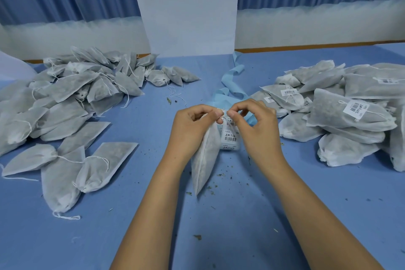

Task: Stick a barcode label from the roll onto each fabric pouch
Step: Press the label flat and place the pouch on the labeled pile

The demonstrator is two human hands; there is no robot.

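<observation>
My left hand (192,125) grips the top of a white fabric pouch (205,160) that hangs edge-on over the blue table. Just right of the pouch lies the roll of barcode labels (230,136), white labels showing. My right hand (252,125) pinches the top label at its upper edge, thumb and forefinger meeting my left thumb there. A strip of blue backing paper (228,92) trails away from the roll toward the back.
A heap of unlabelled pouches (65,98) with loose drawstrings covers the left side. Labelled pouches (350,112) are stacked on the right. Small plant crumbs dot the blue table (241,215). A white panel (188,11) and blue curtains stand behind.
</observation>
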